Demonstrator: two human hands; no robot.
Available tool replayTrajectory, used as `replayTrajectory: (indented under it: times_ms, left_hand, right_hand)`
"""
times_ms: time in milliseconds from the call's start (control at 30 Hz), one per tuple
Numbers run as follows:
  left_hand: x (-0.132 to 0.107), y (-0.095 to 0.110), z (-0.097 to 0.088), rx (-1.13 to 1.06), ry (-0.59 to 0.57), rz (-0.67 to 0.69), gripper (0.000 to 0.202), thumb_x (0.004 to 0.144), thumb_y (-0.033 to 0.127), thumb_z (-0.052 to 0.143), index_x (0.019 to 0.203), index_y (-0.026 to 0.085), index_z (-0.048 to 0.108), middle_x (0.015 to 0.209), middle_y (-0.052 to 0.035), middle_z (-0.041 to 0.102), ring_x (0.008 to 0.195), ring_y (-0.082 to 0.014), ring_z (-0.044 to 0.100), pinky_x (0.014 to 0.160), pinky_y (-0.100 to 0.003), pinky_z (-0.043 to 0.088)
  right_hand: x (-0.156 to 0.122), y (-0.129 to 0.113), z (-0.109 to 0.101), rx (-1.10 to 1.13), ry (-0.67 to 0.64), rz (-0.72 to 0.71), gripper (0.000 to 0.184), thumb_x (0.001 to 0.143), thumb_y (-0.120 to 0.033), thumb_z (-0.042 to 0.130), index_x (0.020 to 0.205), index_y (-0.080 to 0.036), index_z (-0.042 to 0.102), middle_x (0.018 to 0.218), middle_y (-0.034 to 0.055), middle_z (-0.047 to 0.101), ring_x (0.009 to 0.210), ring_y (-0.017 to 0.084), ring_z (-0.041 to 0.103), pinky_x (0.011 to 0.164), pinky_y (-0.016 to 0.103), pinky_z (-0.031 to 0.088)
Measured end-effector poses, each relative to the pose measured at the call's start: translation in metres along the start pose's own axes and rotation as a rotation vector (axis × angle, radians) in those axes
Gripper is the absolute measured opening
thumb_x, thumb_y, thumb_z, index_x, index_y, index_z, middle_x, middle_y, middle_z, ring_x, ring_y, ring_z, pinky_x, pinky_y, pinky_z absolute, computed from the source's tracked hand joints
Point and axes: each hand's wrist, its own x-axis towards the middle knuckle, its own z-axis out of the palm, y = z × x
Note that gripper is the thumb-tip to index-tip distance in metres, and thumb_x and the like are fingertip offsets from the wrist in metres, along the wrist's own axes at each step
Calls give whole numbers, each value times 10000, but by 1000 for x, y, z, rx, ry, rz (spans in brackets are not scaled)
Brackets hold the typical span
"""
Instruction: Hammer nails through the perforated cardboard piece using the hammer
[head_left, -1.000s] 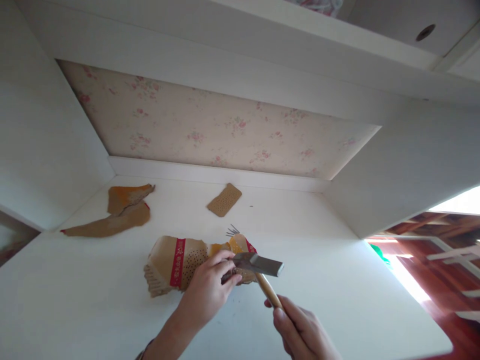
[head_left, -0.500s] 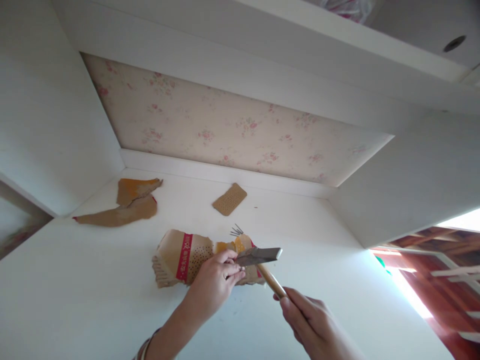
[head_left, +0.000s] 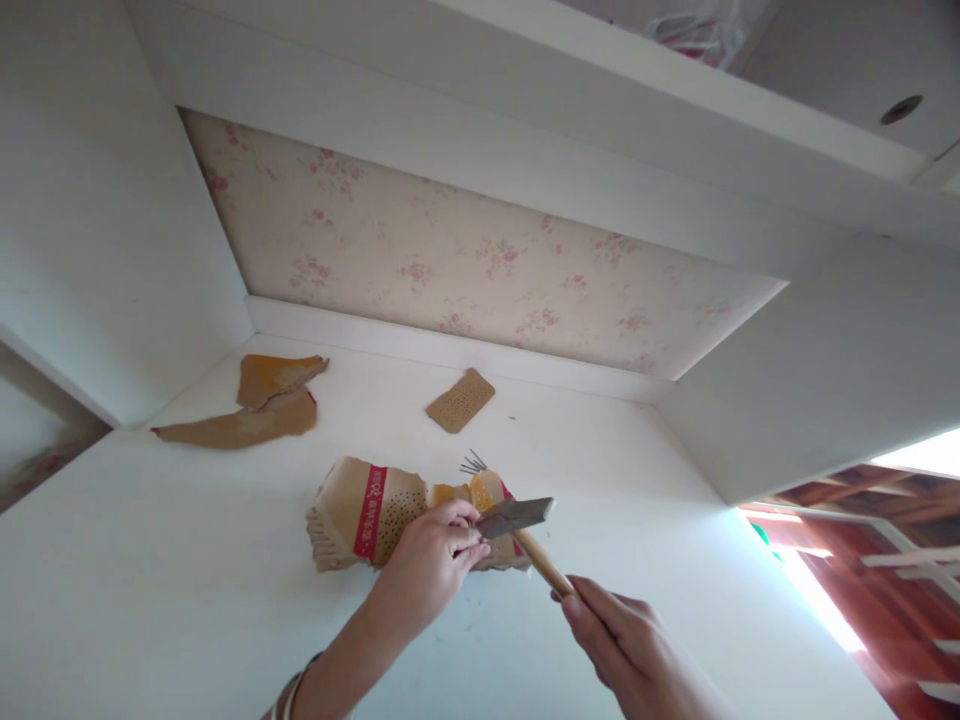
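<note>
My right hand (head_left: 626, 635) grips the wooden handle of a hammer (head_left: 546, 566). Its grey metal head lies over the fingertips of my left hand (head_left: 427, 555). That hand rests on a torn piece of cardboard (head_left: 337, 505) with a red printed band and many punched holes. The left thumb and fingers are pinched together, and whatever they hold is hidden by the fingers and the hammer head. Several thin nails (head_left: 472, 463) lie at the far edge of the cardboard, just beyond the hammer head.
A small perforated cardboard piece (head_left: 461, 400) lies farther back on the white surface (head_left: 600, 470). Torn cardboard scraps (head_left: 247, 425) are at the back left. White panels stand left and right, with a shelf (head_left: 675, 120) above and floral wallpaper (head_left: 450, 260) behind.
The hammer head has shifted very slightly left and down toward the left fingertips. Both hands keep nearly the same place and grip. The camera view has moved a little.
</note>
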Motion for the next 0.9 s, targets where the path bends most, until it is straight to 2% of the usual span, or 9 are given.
replayTrajectory:
  times_ms: [233, 333, 400, 467, 533, 767, 900]
  left_hand:
    - [1, 0, -1, 19, -2, 21, 161, 816, 115, 692, 676, 196, 691, 969, -1, 678, 786, -127, 661, 781, -241, 510]
    - [0, 1, -2, 29, -6, -1, 67, 782, 154, 740, 783, 211, 706, 1047, -8, 657, 868, -155, 654, 857, -282, 506]
    - [0, 2, -4, -1, -1, -39, 272, 729, 167, 790, 976, 222, 690, 1122, -18, 627, 891, -161, 640, 878, -296, 511]
    - [0, 4, -5, -41, 3, -88, 539, 682, 166, 825, 1172, 225, 607, 1201, -35, 583, 861, -149, 625, 873, -298, 522]
    - [0, 6, -6, -71, 2, -124, 698, 662, 163, 837, 1280, 233, 521, 1270, -49, 530, 861, -144, 613, 889, -305, 522]
    - [-2, 9, -5, -98, 4, -156, 797, 652, 176, 837, 1334, 258, 434, 1321, -52, 456, 894, -149, 596, 927, -330, 508]
    - [-2, 7, -3, -99, 5, -132, 793, 654, 162, 823, 1332, 275, 427, 1291, -48, 464, 850, -139, 592, 918, -349, 510]
  right_hand:
    - [0, -4, -5, -4, 16, -31, 448, 981, -531, 350, 714, -237, 559, 600, -23, 510, 534, 138, 453, 539, 247, 380]
    - [0, -5, -9, -11, 5, -37, 456, 989, -522, 322, 709, -233, 535, 610, -29, 506, 528, 129, 442, 539, 239, 385]
    - [1, -7, -11, -51, -14, -35, 451, 992, -519, 311, 726, -233, 535, 627, -26, 524, 551, 132, 465, 562, 239, 397]
    - [2, -9, -14, -108, -50, -26, 451, 999, -513, 289, 745, -234, 537, 638, -22, 533, 577, 139, 491, 581, 242, 406]
    - [4, -11, -17, -157, -90, -21, 454, 1004, -510, 271, 752, -236, 529, 640, -20, 532, 587, 143, 501, 584, 248, 405]
    - [13, -15, -30, -191, -223, -20, 430, 1012, -520, 268, 809, -254, 538, 716, -17, 591, 651, 156, 550, 621, 270, 400]
    - [16, -17, -33, -208, -222, -12, 445, 1012, -527, 255, 811, -256, 544, 708, -17, 588, 655, 160, 558, 629, 277, 402]
